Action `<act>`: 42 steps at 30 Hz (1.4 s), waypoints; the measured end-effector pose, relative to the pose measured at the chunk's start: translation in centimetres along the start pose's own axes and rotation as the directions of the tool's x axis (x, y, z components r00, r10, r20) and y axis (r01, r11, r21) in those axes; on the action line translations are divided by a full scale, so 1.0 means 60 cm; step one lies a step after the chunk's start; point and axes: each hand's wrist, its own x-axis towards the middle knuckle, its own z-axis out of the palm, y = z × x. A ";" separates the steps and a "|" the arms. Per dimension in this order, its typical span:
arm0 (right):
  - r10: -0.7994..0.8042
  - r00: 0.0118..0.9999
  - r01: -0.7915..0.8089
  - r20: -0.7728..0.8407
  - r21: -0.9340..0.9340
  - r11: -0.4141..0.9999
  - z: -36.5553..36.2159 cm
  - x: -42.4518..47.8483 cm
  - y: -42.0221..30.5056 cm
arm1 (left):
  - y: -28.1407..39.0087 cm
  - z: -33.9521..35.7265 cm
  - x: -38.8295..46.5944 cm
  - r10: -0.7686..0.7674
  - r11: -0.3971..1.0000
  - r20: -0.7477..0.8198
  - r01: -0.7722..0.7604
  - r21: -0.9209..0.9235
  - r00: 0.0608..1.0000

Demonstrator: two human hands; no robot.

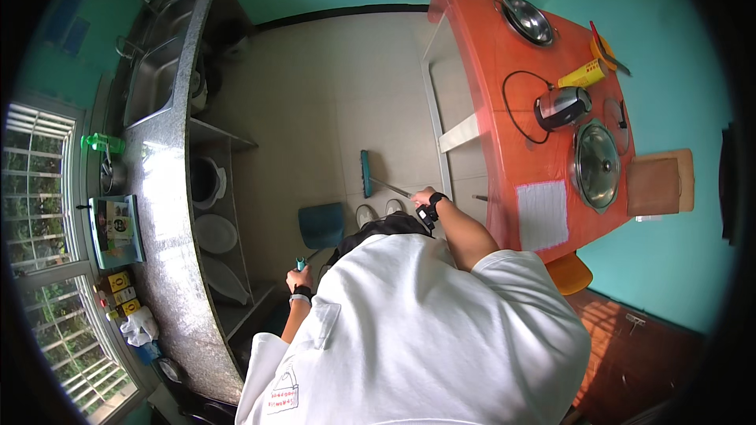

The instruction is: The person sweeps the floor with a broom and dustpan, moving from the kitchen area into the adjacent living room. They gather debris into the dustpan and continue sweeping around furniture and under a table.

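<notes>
My right hand [422, 196] grips the metal handle of a broom [390, 186]. Its teal head [365, 174] rests on the tiled floor ahead of my shoes. Down at my left side, my left hand [299, 277] is closed around the teal-topped handle [300, 263] of a dustpan. The dark teal pan [321, 225] lies on the floor to the left of my feet. Part of the dustpan's handle is hidden behind my clothing. I wear a dark band on each wrist.
At left runs a granite counter [168, 189] with a steel sink [155, 79]; pots and basins stand on shelves beneath. The orange-covered table [502, 147] at right holds an electric kettle [561, 108], a lidded pot [596, 165] and a wok [527, 20]. An orange stool [570, 274] stands beside it.
</notes>
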 end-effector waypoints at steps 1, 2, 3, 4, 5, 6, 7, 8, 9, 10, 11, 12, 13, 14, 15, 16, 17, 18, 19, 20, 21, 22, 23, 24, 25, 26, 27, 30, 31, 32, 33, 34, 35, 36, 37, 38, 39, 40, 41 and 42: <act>0.006 1.000 -0.006 -0.001 0.080 0.997 -0.014 -0.012 -0.003 | 0.007 -0.004 -0.006 -0.016 1.000 0.009 0.016 -0.022 1.000; 0.013 0.999 -0.011 -0.035 0.062 0.998 -0.028 -0.022 -0.009 | 0.013 -0.006 -0.010 -0.030 0.999 0.018 0.031 -0.044 0.999; 0.019 0.998 -0.016 -0.057 0.066 0.998 -0.036 -0.026 -0.007 | 0.012 -0.006 -0.011 -0.030 0.999 0.017 0.031 -0.043 0.999; 0.027 0.996 -0.023 -0.079 0.052 0.998 -0.046 -0.017 -0.002 | 0.011 -0.003 -0.011 -0.028 0.999 0.015 0.029 -0.043 0.999; 0.033 0.994 -0.030 -0.103 0.039 0.999 -0.056 -0.011 -0.003 | 0.013 0.000 -0.011 -0.026 0.999 0.015 0.026 -0.043 1.000; 0.030 0.990 -0.032 -0.138 -0.014 0.999 -0.059 -0.007 -0.011 | 0.001 0.010 -0.009 -0.029 0.999 -0.017 0.028 -0.040 0.999; 0.025 0.985 -0.037 -0.172 -0.062 0.997 -0.066 -0.010 -0.022 | -0.010 0.020 -0.006 -0.030 0.999 -0.048 0.028 -0.032 0.998; 0.018 0.978 -0.042 -0.207 -0.111 0.993 -0.074 -0.011 -0.035 | -0.019 0.030 -0.001 -0.030 0.999 -0.080 0.028 -0.025 0.996; 0.039 0.969 -0.073 -0.245 -0.133 0.988 -0.082 0.007 -0.038 | -0.015 0.031 -0.003 -0.051 0.998 -0.068 0.049 -0.026 0.996; 0.040 0.964 -0.079 -0.263 -0.142 0.987 -0.089 -0.008 -0.060 | -0.012 0.028 -0.009 -0.080 0.997 -0.063 0.079 -0.024 0.995; 0.042 0.959 -0.087 -0.281 -0.149 0.985 -0.101 -0.048 -0.092 | -0.008 0.025 -0.017 -0.108 0.994 -0.057 0.107 -0.021 0.992; 0.050 0.955 -0.101 -0.291 -0.162 0.982 -0.116 -0.055 -0.104 | -0.002 0.024 -0.019 -0.127 0.991 -0.040 0.126 -0.036 0.991; 0.059 0.943 -0.103 -0.327 -0.119 0.988 -0.126 -0.015 -0.088 | 0.007 0.022 -0.026 -0.133 0.990 -0.044 0.131 -0.049 0.990; 0.075 0.941 -0.119 -0.329 -0.117 0.986 -0.135 0.003 -0.085 | 0.011 0.028 -0.031 -0.138 0.990 -0.063 0.136 -0.026 0.988; 0.084 0.941 -0.130 -0.327 -0.120 0.984 -0.146 0.017 -0.090 | 0.024 0.027 -0.043 -0.147 0.989 -0.086 0.147 -0.007 0.985; 0.068 0.948 -0.121 -0.310 -0.156 0.980 -0.150 0.031 -0.093 | 0.038 0.024 -0.054 -0.156 0.988 -0.101 0.155 -0.019 0.983; 0.052 0.955 -0.112 -0.292 -0.191 0.975 -0.152 0.043 -0.095 | 0.053 0.022 -0.062 -0.200 0.980 -0.065 0.200 -0.002 0.978; 0.002 0.980 -0.087 -0.201 -0.416 0.905 -0.152 0.049 -0.108 | 0.081 0.010 -0.082 -0.212 0.977 -0.077 0.211 -0.027 0.974; 0.003 0.983 -0.074 -0.185 -0.381 0.922 -0.152 0.053 -0.118 | 0.102 0.005 -0.097 -0.224 0.974 -0.089 0.220 -0.051 0.970; 0.005 0.986 -0.064 -0.169 -0.344 0.937 -0.149 0.054 -0.129 | 0.088 0.035 -0.092 -0.196 0.981 -0.128 0.194 -0.027 0.972; 0.002 0.987 -0.052 -0.159 -0.305 0.951 -0.147 0.050 -0.147 | 0.103 0.042 -0.094 -0.161 0.987 -0.167 0.162 -0.007 0.973; -0.030 0.990 -0.017 -0.137 -0.329 0.944 -0.141 0.058 -0.155 | 0.116 0.050 -0.103 -0.193 0.981 -0.156 0.189 -0.040 0.969; -0.062 0.993 0.022 -0.104 -0.350 0.937 -0.136 0.056 -0.167 | 0.127 0.055 -0.109 -0.216 0.976 -0.165 0.212 -0.042 0.962; -0.082 0.996 0.058 -0.044 -0.403 0.913 -0.141 0.046 -0.187 | 0.142 0.063 -0.114 -0.231 0.973 -0.161 0.225 -0.052 0.960; -0.098 0.995 0.096 0.019 -0.454 0.886 -0.145 0.044 -0.202 | 0.156 0.069 -0.119 -0.246 0.969 -0.157 0.239 -0.061 0.957; -0.133 0.991 0.121 0.011 -0.487 0.865 -0.146 0.049 -0.206 | 0.168 0.075 -0.123 -0.248 0.968 -0.166 0.240 -0.067 0.954; -0.143 0.990 0.132 0.013 -0.475 0.870 -0.159 0.049 -0.217 | 0.181 0.080 -0.127 -0.248 0.968 -0.172 0.238 -0.074 0.953; -0.174 0.984 0.169 0.027 -0.424 0.890 -0.212 0.061 -0.251 | 0.216 0.091 -0.146 -0.281 0.958 -0.189 0.262 -0.118 0.941; -0.193 0.981 0.178 0.003 -0.406 0.896 -0.237 0.079 -0.257 | 0.226 0.095 -0.153 -0.299 0.951 -0.193 0.276 -0.140 0.935; -0.216 0.970 0.155 -0.107 -0.410 0.899 -0.256 0.112 -0.257 | 0.227 0.107 -0.159 -0.311 0.947 -0.227 0.282 -0.150 0.923; -0.179 0.983 0.145 -0.045 -0.408 0.901 -0.292 0.087 -0.289 | 0.238 0.109 -0.171 -0.341 0.932 -0.208 0.301 -0.199 0.917; -0.177 0.981 0.132 -0.074 -0.406 0.904 -0.314 0.102 -0.296 | 0.260 0.098 -0.189 -0.362 0.918 -0.187 0.314 -0.242 0.913; -0.161 0.985 0.119 -0.058 -0.441 0.890 -0.332 0.128 -0.298 | 0.272 0.094 -0.203 -0.384 0.900 -0.165 0.329 -0.286 0.908; -0.194 0.976 0.127 -0.097 -0.469 0.874 -0.341 0.099 -0.328 | 0.263 0.109 -0.215 -0.373 0.905 -0.214 0.303 -0.300 0.903; -0.196 0.973 0.108 -0.119 -0.518 0.849 -0.345 0.105 -0.342 | 0.263 0.113 -0.225 -0.384 0.901 -0.209 0.315 -0.299 0.899; -0.291 0.946 0.148 -0.141 -0.611 0.778 -0.346 0.130 -0.340 | 0.263 0.118 -0.237 -0.396 0.896 -0.203 0.328 -0.299 0.895; -0.387 0.911 0.186 -0.145 -0.692 0.697 -0.339 0.153 -0.340 | 0.264 0.120 -0.249 -0.409 0.892 -0.203 0.343 -0.295 0.890; -0.365 0.925 0.180 -0.108 -0.721 0.669 -0.332 0.156 -0.352 | 0.273 0.115 -0.261 -0.450 0.863 -0.157 0.384 -0.328 0.879; -0.341 0.937 0.173 -0.074 -0.749 0.640 -0.326 0.160 -0.364 | 0.284 0.109 -0.272 -0.472 0.841 -0.129 0.402 -0.361 0.872; -0.347 0.936 0.181 -0.053 -0.773 0.608 -0.315 0.186 -0.360 | 0.284 0.107 -0.280 -0.474 0.838 -0.127 0.402 -0.369 0.871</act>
